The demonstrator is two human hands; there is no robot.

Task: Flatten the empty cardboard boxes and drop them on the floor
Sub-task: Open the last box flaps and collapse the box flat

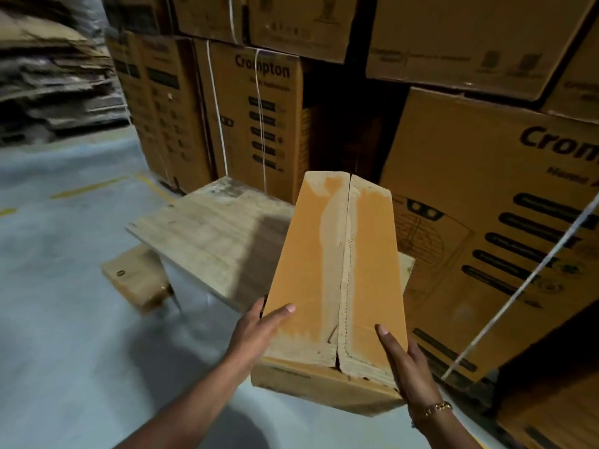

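Note:
A long brown cardboard box point(311, 264) is held out in front of me, its top flaps closed with a torn tape seam running down the middle. My left hand point(259, 328) grips its near left edge, thumb on top. My right hand point(405, 361), with a bracelet at the wrist, holds the near right corner, thumb resting on the top flap. The box's far end hangs over a wooden table point(207, 234). Another small cardboard box point(136, 280) lies on the floor under the table's left side.
Stacks of large printed cartons point(486, 196) tied with white string fill the right and the back point(252, 118). Flattened cardboard sheets point(52, 76) are piled at the far left. Grey concrete floor point(64, 286) with yellow lines spreads to the left.

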